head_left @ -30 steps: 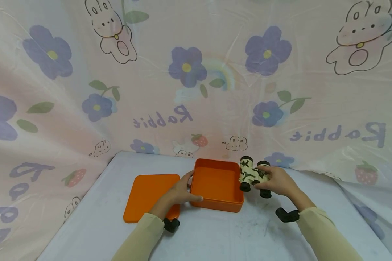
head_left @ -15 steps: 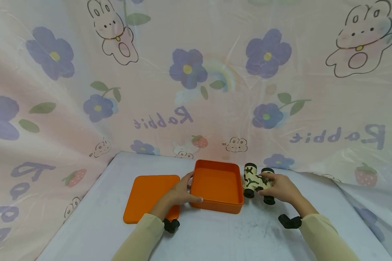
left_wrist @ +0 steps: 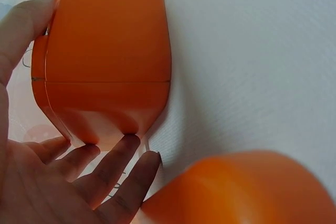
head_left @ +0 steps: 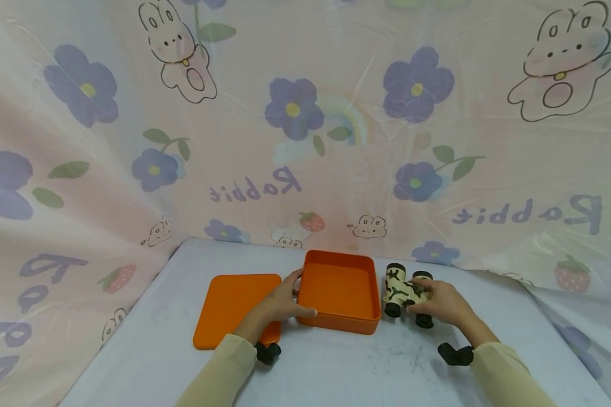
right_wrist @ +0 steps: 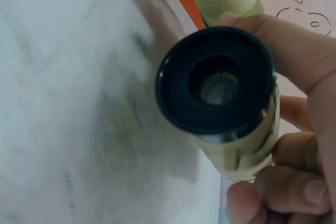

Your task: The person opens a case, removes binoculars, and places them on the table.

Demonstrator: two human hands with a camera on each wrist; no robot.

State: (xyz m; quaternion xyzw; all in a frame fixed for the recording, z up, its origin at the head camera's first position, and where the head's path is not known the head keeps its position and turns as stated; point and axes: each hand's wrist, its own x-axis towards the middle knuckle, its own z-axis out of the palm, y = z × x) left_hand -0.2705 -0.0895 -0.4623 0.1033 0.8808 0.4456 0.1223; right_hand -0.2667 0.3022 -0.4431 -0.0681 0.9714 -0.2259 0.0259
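Note:
An orange square box [head_left: 338,288], without its lid, sits on the white table. My left hand [head_left: 280,299] holds it at the near left corner; in the left wrist view the thumb and several fingertips touch the box's walls [left_wrist: 107,40]. Just right of the box, my right hand [head_left: 442,305] grips the right barrel of camouflage binoculars [head_left: 397,291] with black ends. The right wrist view looks into one black eyepiece [right_wrist: 218,82], with the fingers curled round the barrel. Whether the binoculars touch the table is hard to tell.
A flat orange lid [head_left: 236,308] lies left of the box, partly under the left forearm. The white table [head_left: 346,373] ends at a curtain [head_left: 325,141] printed with rabbits and flowers. Black wrist mounts [head_left: 455,355] sit at the sleeves.
My right hand has moved the binoculars rightward and nearer to me, away from the box's right edge. The left hand and the box stay in place.

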